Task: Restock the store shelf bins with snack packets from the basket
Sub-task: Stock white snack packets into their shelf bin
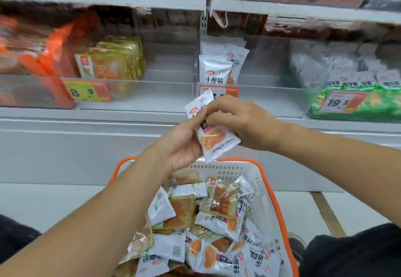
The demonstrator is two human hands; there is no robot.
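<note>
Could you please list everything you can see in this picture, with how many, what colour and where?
Held packet: one or perhaps more, white with an orange food picture, between both hands above the basket.
Basket: one, white with an orange rim, low centre.
Basket packets: many, white and gold, heaped inside.
White packets: a few, upright in the middle bin.
Gold packets: a row, left bin.
Orange packets: several, far left.
Green packets: several, right bin.
Price tags: three, yellow or white with orange, on the bin fronts.
Left hand: grips the held packet.
Right hand: pinches its top.
</note>
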